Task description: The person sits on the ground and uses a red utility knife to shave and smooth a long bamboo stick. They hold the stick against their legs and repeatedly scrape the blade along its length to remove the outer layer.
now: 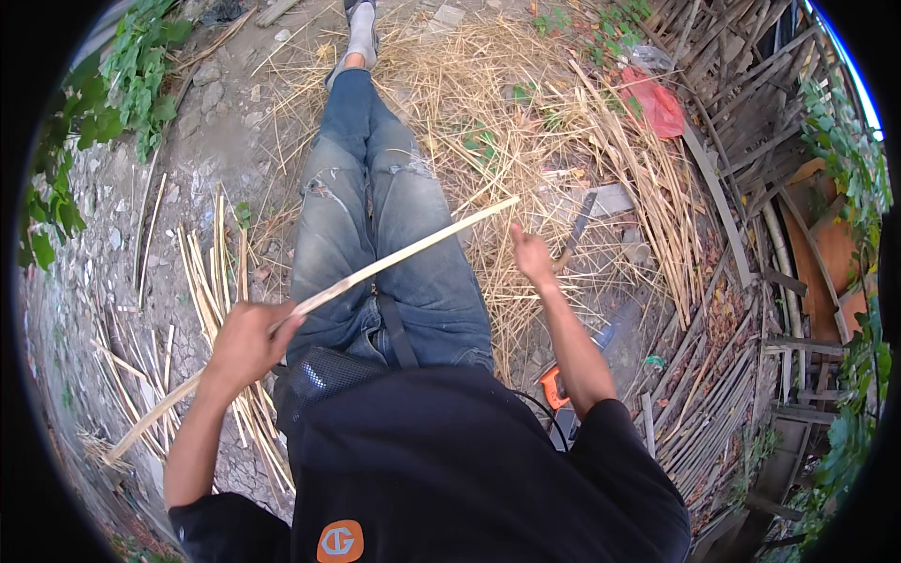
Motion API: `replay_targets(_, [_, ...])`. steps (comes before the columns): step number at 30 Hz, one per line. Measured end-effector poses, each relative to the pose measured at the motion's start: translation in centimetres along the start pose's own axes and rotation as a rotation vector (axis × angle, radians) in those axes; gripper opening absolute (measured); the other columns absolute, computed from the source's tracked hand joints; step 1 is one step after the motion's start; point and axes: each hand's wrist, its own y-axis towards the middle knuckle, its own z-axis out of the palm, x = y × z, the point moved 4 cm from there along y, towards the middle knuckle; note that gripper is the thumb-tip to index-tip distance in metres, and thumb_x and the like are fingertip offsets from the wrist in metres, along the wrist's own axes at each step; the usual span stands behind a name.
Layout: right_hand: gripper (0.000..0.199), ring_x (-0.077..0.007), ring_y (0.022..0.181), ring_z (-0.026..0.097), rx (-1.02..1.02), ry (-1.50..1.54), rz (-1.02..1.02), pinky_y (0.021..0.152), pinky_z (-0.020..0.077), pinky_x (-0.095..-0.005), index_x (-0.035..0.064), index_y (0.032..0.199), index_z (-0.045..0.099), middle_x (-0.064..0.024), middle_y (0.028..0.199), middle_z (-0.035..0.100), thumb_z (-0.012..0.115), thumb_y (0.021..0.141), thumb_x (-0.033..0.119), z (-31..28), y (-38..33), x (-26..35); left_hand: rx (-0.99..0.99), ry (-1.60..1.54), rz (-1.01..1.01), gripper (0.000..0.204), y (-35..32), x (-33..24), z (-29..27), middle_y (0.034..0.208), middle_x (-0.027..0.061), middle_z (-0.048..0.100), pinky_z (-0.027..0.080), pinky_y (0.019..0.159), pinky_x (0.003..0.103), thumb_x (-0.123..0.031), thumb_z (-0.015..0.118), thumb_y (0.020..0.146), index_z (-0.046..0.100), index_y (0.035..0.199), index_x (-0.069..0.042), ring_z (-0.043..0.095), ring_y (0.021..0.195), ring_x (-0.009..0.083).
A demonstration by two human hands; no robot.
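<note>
A long pale split-wood strip, likely bamboo (pixel 413 249), slants across my thighs, its far end up and to the right. My left hand (pixel 251 345) is closed around it, and its near end passes back under my left forearm. My right hand (pixel 532 255) is beyond the right thigh, thumb stretched out and the other fingers curled. From its outer side a knife (pixel 579 220) with a dark blade points away to the right; the fingers appear wrapped on its handle, partly hidden. The strip's far end is close to the right thumb but apart from it.
Shavings (pixel 497 103) cover the ground ahead and right of my legs. Split strips (pixel 211 272) lie at left, more sticks (pixel 648 178) at right. An orange-handled saw (pixel 552 387) lies by my right elbow. A red plastic bag (pixel 654 101) sits near a wooden fence (pixel 751 84).
</note>
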Motion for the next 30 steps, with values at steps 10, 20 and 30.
replay_targets(10, [0.072,-0.0341,0.06,0.062,-0.234,0.142,-0.165,0.066,0.0481,-0.047,-0.007,0.082,0.067,-0.0198,0.062,0.062,0.045,0.109,0.056,-8.1,-1.8,5.7,-0.075,-0.202,-0.155,0.023,0.0,0.7,1.6,0.068,0.0221,0.063,0.05,0.062,0.044,-0.022,0.066,0.101,0.076,0.11,-0.003,0.062,0.058,0.0391])
replay_targets(20, [0.069,-0.0512,0.08,0.068,0.114,-0.023,-0.454,0.078,0.0528,-0.0559,-0.0076,0.083,0.071,-0.0335,0.076,0.067,0.05,0.107,0.053,1.6,-10.0,15.3,0.041,-0.188,-0.021,0.031,11.8,-3.2,10.9,0.091,0.0267,0.072,0.053,0.081,0.056,-0.029,0.062,0.103,0.076,0.114,-0.005,0.069,0.091,0.0475])
replay_targets(30, [0.068,-0.0508,0.082,0.069,0.11,-0.1,-0.431,0.077,0.0529,-0.056,-0.0073,0.084,0.072,-0.033,0.078,0.067,0.051,0.106,0.054,2.3,-10.9,16.2,0.032,-0.239,-0.003,0.028,12.0,-2.4,11.8,0.088,0.0267,0.071,0.053,0.078,0.053,-0.027,0.063,0.102,0.076,0.11,-0.003,0.068,0.089,0.0481])
